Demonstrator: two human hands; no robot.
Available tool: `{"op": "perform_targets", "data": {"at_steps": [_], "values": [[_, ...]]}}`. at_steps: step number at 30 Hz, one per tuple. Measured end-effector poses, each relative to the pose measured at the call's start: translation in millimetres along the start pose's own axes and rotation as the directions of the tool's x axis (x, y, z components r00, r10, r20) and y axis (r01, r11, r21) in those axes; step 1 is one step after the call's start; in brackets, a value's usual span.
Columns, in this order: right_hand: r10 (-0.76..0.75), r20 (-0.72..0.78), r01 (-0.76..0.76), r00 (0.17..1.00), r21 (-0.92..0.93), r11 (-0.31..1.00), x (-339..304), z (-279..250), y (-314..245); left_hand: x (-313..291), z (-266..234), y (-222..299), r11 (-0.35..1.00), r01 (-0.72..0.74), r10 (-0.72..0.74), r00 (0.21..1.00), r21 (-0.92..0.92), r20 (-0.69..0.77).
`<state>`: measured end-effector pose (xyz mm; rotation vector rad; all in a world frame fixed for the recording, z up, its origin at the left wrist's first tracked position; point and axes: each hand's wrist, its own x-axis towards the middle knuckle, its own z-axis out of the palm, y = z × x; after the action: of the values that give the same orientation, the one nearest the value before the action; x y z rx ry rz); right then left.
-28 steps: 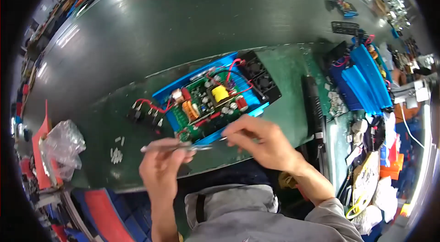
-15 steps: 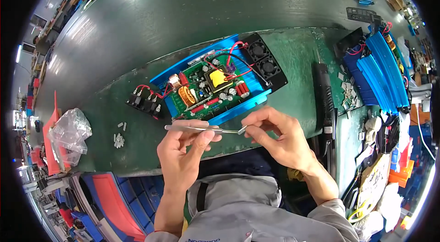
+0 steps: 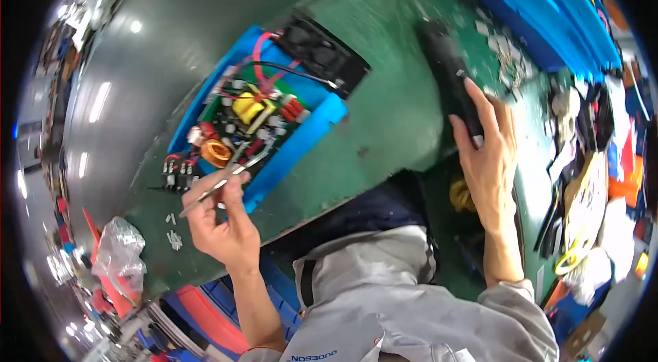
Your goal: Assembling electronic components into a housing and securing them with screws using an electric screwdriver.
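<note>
My left hand (image 3: 223,221) pinches a pair of metal tweezers (image 3: 211,188), their tips over the green circuit board (image 3: 240,132). Whether the tips hold anything is too blurred to tell. The board sits inside an open blue metal housing (image 3: 291,160), with a yellow-wrapped transformer (image 3: 248,108) and a copper coil (image 3: 216,154) on it. Twin black fans (image 3: 322,54) are at its far right end and a black terminal block (image 3: 179,173) at its left. My right hand (image 3: 492,150) is closed round the near end of a black, stick-shaped power screwdriver (image 3: 445,64).
Small grey pads (image 3: 510,60) lie scattered at the right, beside stacked blue housings (image 3: 558,9). Several small pale pieces (image 3: 175,240) and a clear plastic bag (image 3: 120,249) are at the left. The bench's near edge (image 3: 322,215) runs in front of me.
My right hand has left the tweezer tips and moved right onto the screwdriver. My left hand has carried the tweezers left, over the housing. The whole view has turned.
</note>
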<state>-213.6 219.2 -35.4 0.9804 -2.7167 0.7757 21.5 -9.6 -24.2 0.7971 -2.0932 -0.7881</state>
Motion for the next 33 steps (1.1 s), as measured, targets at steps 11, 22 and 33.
{"op": "perform_targets", "data": {"at_steps": [11, 22, 33], "values": [[0.062, 0.827, -0.784, 0.56, 0.504, 0.362, -109.9, -6.5, -23.5, 8.7, 25.4, -5.1, 0.98, -0.164, 0.16, 0.986, 0.111, 0.047], [-0.083, 0.83, -0.751, 0.551, 0.537, 0.383, -119.5, 14.6, -42.6, 7.9, 31.2, -4.6, 0.97, -0.158, 0.158, 0.987, 0.187, 0.015], [-0.201, 0.922, -0.941, 0.33, 0.339, 0.012, -104.7, 26.2, -30.3, 16.3, 36.3, -5.5, 0.983, -0.112, 0.117, 0.993, 0.146, -0.03]]}}
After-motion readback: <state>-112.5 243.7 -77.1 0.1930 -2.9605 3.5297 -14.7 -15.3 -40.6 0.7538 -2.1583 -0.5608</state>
